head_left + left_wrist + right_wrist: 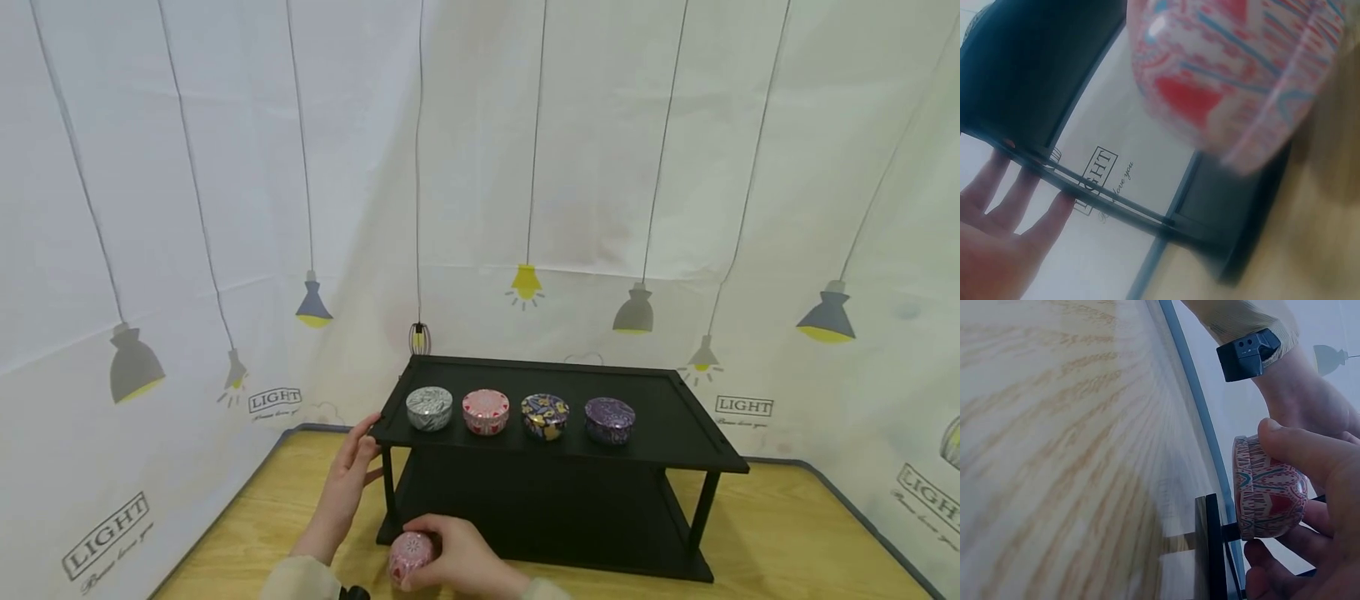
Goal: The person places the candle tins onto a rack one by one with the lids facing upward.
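Observation:
My right hand (462, 557) pinches a small round pink patterned tin (411, 560) with red hearts, between thumb and fingers, in front of the rack's lower left corner. In the right wrist view the tin (1271, 490) is held on its side above the wooden surface. At the left end of the black two-tier rack (525, 504), my left hand (347, 482) touches the upper corner and front post. The left wrist view shows its fingers (1047, 225) fairly straight, tips against the black frame; its thumb is hidden there. The pink tin (1229, 81) looms large and blurred above.
Along the front of the top tier stand a grey-white tin (429, 409), a pink-red tin (486, 412), a dark floral tin (545, 417) and a purple tin (610, 420). Lamp-printed white cloth (480, 167) surrounds the wooden table (810, 533).

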Action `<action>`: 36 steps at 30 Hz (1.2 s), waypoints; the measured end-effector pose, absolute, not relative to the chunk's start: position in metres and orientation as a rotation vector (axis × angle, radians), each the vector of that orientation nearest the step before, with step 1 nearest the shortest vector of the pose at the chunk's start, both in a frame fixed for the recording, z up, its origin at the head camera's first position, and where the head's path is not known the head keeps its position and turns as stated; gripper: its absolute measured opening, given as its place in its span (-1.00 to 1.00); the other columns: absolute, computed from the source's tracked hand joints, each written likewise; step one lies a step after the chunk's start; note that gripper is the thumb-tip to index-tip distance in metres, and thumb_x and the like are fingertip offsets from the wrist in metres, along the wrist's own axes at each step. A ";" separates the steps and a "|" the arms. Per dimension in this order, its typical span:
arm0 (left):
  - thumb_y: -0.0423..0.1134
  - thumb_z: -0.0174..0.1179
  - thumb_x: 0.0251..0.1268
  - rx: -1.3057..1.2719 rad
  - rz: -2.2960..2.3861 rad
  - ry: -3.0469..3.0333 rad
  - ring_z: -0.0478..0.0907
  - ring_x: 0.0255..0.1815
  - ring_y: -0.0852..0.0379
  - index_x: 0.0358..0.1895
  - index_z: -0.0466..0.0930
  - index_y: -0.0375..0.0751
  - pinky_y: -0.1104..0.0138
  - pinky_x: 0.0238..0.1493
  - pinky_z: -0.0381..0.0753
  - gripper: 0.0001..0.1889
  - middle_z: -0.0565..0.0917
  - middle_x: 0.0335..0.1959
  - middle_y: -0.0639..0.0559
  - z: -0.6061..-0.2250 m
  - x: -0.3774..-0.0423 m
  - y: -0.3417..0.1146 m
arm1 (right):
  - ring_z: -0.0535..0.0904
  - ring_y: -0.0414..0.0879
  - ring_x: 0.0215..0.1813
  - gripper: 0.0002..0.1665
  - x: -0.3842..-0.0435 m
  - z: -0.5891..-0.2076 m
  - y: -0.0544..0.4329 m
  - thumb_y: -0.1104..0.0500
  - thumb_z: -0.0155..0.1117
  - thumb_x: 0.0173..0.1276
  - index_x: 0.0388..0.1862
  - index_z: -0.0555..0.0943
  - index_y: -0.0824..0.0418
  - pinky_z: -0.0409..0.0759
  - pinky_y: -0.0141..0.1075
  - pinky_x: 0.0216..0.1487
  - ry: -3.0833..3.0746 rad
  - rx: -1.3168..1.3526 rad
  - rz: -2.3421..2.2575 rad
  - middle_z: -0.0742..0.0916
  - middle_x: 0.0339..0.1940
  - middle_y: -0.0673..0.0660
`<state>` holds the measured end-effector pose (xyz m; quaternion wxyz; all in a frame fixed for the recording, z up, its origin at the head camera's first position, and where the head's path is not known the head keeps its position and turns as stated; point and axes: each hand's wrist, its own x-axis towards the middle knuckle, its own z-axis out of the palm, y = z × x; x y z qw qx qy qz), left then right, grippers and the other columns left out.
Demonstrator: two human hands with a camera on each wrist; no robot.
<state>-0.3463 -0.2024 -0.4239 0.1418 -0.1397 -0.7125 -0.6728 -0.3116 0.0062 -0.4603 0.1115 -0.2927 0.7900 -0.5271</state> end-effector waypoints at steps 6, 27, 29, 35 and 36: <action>-0.05 -0.18 0.60 -0.388 -1.938 -2.067 0.31 0.25 -0.22 0.45 0.21 -0.05 -0.20 0.17 0.37 -0.53 0.28 0.32 -0.22 -0.425 -0.345 -0.203 | 0.57 -0.28 -0.29 -0.40 -0.309 -0.459 0.008 0.22 0.56 0.01 0.10 0.63 0.22 0.56 -0.39 -0.27 2.295 -0.863 -1.553 0.67 -0.17 -0.18; -0.02 -0.17 0.59 -0.393 -1.956 -2.075 0.30 0.29 -0.27 0.46 0.20 -0.02 -0.24 0.18 0.33 -0.52 0.22 0.39 -0.22 -0.424 -0.345 -0.202 | 0.56 -0.22 -0.31 -0.41 -0.311 -0.446 0.016 0.21 0.60 -0.02 0.06 0.63 0.13 0.56 -0.38 -0.27 2.309 -0.874 -1.583 0.67 -0.14 -0.15; -0.02 -0.18 0.60 -0.394 -1.954 -2.072 0.30 0.29 -0.27 0.46 0.20 -0.02 -0.23 0.18 0.34 -0.53 0.24 0.35 -0.23 -0.424 -0.345 -0.203 | 0.56 -0.22 -0.30 -0.40 -0.311 -0.444 0.016 0.21 0.60 -0.02 0.07 0.62 0.15 0.56 -0.38 -0.26 2.316 -0.879 -1.585 0.66 -0.13 -0.15; -0.02 -0.19 0.60 -0.399 -1.952 -2.077 0.28 0.30 -0.28 0.46 0.19 -0.01 -0.24 0.19 0.33 -0.53 0.19 0.41 -0.22 -0.422 -0.344 -0.204 | 0.57 -0.22 -0.29 -0.35 -0.309 -0.439 0.016 0.22 0.60 -0.03 0.11 0.61 0.14 0.56 -0.39 -0.25 2.321 -0.902 -1.594 0.67 -0.08 -0.13; -0.02 -0.19 0.60 -0.399 -1.951 -2.078 0.28 0.30 -0.28 0.46 0.19 -0.01 -0.23 0.19 0.33 -0.53 0.19 0.41 -0.22 -0.422 -0.344 -0.204 | 0.57 -0.21 -0.29 -0.35 -0.309 -0.439 0.016 0.22 0.59 -0.03 0.12 0.61 0.13 0.56 -0.39 -0.24 2.317 -0.902 -1.596 0.67 -0.07 -0.13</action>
